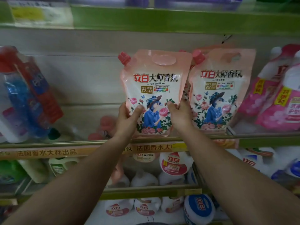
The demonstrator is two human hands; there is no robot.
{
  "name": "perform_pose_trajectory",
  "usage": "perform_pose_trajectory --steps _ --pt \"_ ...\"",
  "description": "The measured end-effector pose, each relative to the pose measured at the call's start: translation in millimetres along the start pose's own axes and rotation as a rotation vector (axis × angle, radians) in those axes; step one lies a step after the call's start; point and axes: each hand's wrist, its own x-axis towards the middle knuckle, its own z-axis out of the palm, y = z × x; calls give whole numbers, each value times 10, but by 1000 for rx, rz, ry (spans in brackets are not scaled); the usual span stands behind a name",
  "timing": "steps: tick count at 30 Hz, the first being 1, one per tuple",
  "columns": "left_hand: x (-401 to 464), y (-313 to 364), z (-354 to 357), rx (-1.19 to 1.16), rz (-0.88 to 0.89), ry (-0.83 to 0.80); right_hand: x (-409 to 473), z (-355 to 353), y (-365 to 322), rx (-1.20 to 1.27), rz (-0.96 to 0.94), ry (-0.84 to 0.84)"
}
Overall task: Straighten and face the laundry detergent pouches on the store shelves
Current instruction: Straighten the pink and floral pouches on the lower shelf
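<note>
Left hand (pixel 128 114) and right hand (pixel 179 113) grip pouch (pixel 154 88) upright

Shop: stocked shelves (pixel 146 141) w/ price strips (pixel 48 152).

Both hands (pixel 128 117) (pixel 179 114) around an upright pink pouch (pixel 154 88), seemingly on shelf (pixel 97 142).

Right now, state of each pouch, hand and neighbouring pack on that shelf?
Held pink pouch: upright, label facing out, cap on.
Second pink pouch: upright on shelf, facing out.
Left hand: grips held pouch's lower left edge.
Right hand: grips its lower right edge.
Blue-red bottle pack: leaning.
</note>
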Motion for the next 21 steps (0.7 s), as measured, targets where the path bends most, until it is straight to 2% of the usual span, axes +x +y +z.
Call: perform_pose_trajectory --steps 6,12,21 --pt "-51 -11 163 -1 -17 102 -65 -120 84 -43 -17 -55" --pt "-90 -68 217 82 40 173 -248 -115 231 -156 -46 -210" --pt "-141 -118 178 123 -2 132 -248 -157 271 -189 -11 -316"
